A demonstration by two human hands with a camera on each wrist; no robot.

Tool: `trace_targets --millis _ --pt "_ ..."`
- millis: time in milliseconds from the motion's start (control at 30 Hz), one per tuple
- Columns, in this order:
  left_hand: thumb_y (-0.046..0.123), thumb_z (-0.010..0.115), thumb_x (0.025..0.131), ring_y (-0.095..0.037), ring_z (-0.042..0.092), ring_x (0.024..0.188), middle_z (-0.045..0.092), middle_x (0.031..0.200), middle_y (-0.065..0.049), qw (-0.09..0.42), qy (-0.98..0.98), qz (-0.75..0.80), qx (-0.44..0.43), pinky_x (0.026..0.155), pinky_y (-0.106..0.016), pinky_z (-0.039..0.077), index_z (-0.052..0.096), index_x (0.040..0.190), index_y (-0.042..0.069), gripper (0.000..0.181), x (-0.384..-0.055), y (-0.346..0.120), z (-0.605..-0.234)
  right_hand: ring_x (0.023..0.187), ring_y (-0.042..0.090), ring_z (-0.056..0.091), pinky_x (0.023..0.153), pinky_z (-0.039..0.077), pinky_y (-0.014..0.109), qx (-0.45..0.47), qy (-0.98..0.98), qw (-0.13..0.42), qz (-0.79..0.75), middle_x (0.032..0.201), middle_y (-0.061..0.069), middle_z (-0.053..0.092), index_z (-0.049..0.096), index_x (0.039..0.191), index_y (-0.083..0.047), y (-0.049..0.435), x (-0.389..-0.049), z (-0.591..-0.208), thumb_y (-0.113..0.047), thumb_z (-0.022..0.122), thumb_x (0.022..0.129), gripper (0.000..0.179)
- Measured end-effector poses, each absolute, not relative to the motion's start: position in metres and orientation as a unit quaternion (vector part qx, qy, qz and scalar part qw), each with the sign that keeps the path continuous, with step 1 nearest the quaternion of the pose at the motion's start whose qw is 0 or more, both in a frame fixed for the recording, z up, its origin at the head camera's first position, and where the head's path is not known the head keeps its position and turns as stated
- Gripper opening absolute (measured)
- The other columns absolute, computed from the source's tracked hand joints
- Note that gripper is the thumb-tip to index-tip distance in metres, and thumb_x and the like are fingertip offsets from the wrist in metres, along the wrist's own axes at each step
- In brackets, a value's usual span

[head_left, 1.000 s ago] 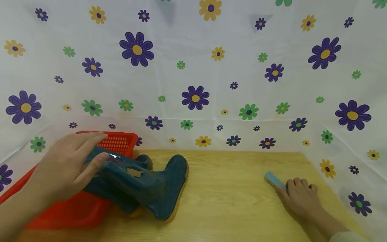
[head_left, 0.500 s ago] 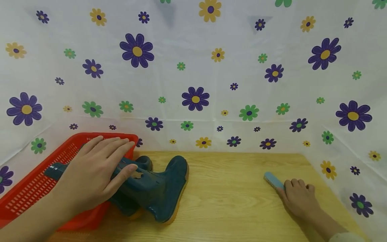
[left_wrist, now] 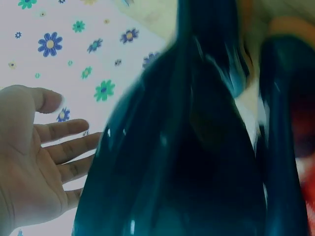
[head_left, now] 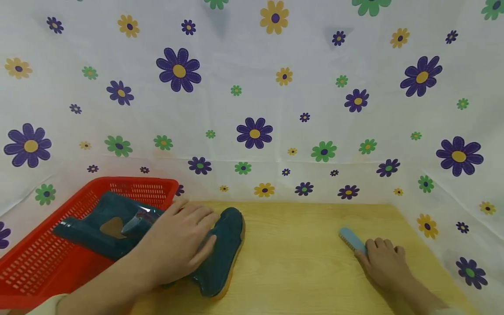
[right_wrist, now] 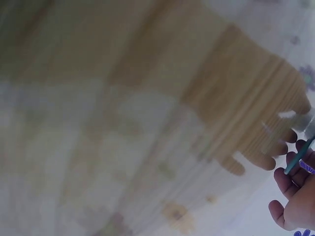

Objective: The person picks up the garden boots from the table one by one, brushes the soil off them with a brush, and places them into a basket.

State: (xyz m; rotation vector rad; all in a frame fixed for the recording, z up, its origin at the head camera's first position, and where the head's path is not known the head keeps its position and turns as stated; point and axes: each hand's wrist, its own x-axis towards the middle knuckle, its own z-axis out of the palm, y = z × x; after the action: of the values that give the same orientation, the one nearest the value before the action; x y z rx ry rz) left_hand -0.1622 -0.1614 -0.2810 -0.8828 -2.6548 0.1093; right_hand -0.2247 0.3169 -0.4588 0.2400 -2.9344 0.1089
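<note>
A pair of dark teal rubber boots [head_left: 225,256] lies on its side, the shafts over a red basket and the feet on the table. A tan patch marks one shaft. My left hand [head_left: 179,240] is stretched over the ankle of the upper boot, covering part of it. In the left wrist view that hand [left_wrist: 29,162] has its fingers spread beside the boot [left_wrist: 172,162], gripping nothing. My right hand [head_left: 387,264] grips a light blue brush [head_left: 352,240] with pale bristles, low over the table at right. The right wrist view catches the brush's thin edge [right_wrist: 298,158] against the fingers.
The red perforated basket [head_left: 80,192] stands at the left under the boot shafts. A wood-grain tabletop [head_left: 291,258] extends to the right of the boots. White flowered sheeting [head_left: 307,57] rises behind the table and along both sides.
My left hand has moved rightward along the boot from the shaft's top to the ankle, uncovering the shaft and its patch. The right hand with the brush has stayed nearly in place.
</note>
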Motion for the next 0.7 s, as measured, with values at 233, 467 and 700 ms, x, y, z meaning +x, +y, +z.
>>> trace_targets --millis 233,467,700 --pt "0.029 0.059 0.094 -0.027 0.061 0.112 0.069 0.119 -0.007 0.067 -0.95 0.031 -0.302 0.104 -0.05 0.045 0.066 0.123 0.008 0.036 -0.175 -0.13 -0.309 0.077 0.023 0.048 0.066 0.034 0.046 0.094 -0.988 0.124 0.004 0.082 0.003 0.052 0.055 0.089 -0.01 0.304 -0.222 -0.465 -0.046 0.051 0.102 0.039" --pt "0.035 0.061 0.095 -0.024 0.061 0.096 0.068 0.104 -0.008 0.111 -0.94 0.14 -0.292 0.087 -0.041 0.049 0.068 0.115 0.005 0.038 -0.187 -0.12 -0.342 0.076 0.024 0.048 0.073 0.037 0.05 0.138 -0.974 0.167 -0.064 0.077 0.003 0.047 0.049 0.081 -0.013 0.295 -0.212 -0.467 -0.04 0.061 0.097 0.034" --pt "0.036 0.062 0.095 -0.028 0.061 0.099 0.069 0.107 -0.011 0.176 -0.913 0.238 -0.28 0.091 -0.042 0.05 0.068 0.115 0.002 0.04 -0.196 -0.118 -0.356 0.077 0.024 0.048 0.075 0.036 0.052 0.136 -0.977 0.16 -0.042 0.08 0.004 0.05 0.052 0.086 -0.009 0.293 -0.219 -0.46 -0.041 0.056 0.1 0.034"
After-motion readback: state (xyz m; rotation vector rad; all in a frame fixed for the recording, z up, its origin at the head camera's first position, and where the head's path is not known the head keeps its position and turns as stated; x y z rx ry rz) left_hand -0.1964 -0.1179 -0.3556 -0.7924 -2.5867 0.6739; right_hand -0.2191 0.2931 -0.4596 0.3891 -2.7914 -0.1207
